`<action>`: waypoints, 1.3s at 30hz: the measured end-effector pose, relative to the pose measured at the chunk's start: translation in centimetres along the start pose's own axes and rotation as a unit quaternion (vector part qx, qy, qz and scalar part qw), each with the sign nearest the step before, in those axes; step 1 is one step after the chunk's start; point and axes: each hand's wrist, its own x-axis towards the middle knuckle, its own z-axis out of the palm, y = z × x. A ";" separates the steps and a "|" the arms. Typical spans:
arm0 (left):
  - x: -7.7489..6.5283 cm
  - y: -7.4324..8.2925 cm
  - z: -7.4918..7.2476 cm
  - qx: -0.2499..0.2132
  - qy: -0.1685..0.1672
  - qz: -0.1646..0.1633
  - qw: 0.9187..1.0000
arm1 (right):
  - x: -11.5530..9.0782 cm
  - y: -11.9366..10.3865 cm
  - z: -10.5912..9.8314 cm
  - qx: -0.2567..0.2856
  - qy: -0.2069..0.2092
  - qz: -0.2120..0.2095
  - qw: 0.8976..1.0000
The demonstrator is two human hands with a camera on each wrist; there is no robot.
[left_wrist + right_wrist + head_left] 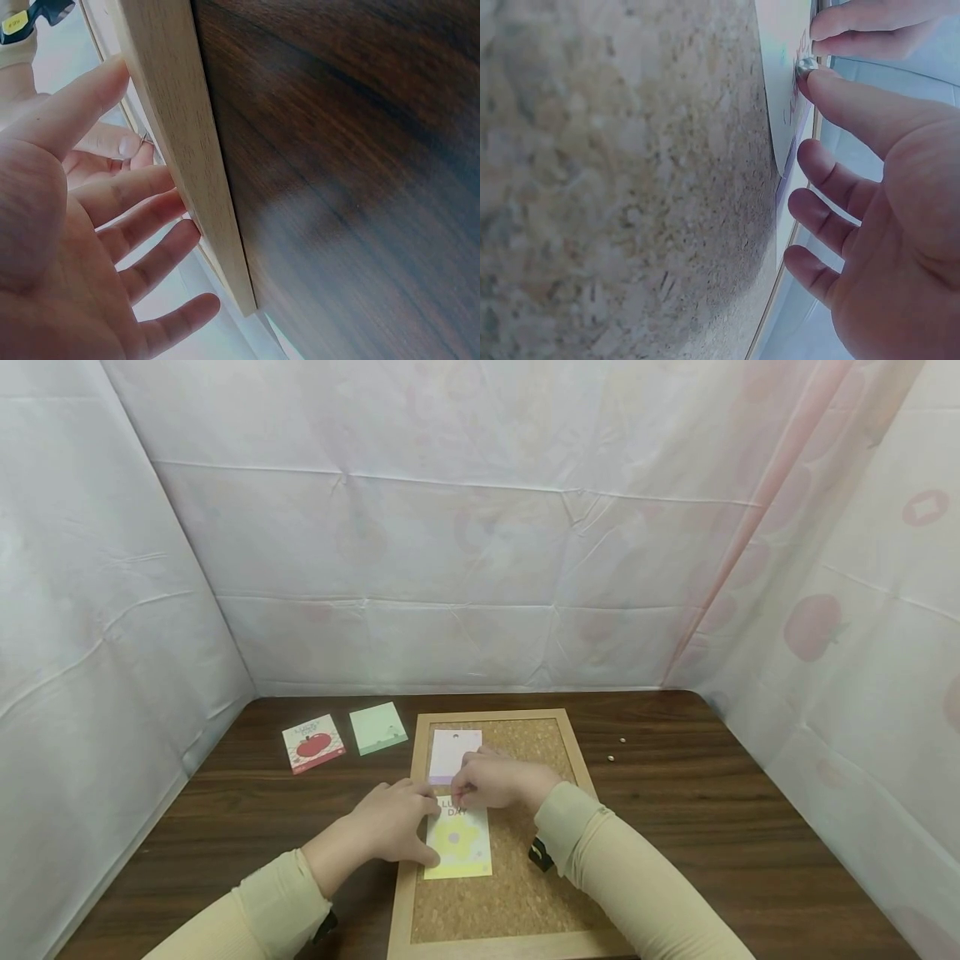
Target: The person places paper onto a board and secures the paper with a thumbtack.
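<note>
A framed cork board (517,897) lies on the dark wood table. On its left half is a yellow-edged note with a flower (456,852). My left hand (393,821) rests at the note's left edge, thumb and fingers spread and fairly straight. At the note's top, my right hand (498,779) pinches a silver thumbtack (805,66) between thumb and forefinger. The other right fingers bend loosely in the right wrist view. Above lies a white and purple note (447,754) with a tack near its top edge, partly covered by the right hand.
Left of the board lie a red note with an apple print (313,744) and a green note (378,728). Two small loose tacks (611,758) sit on the table to the board's right. Pale printed cloth (465,543) hangs behind and along both sides.
</note>
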 end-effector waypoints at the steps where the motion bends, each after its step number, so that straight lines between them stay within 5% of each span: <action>1: 0.0 0.0 0.0 0.000 0.000 0.000 1.000 | 0.0 0.0 0.0 -0.002 -0.001 0.000 1.000; 39: -0.1 0.0 0.0 -0.004 0.003 0.004 1.000 | 0.4 -1.1 -0.3 -0.042 -0.047 0.057 0.996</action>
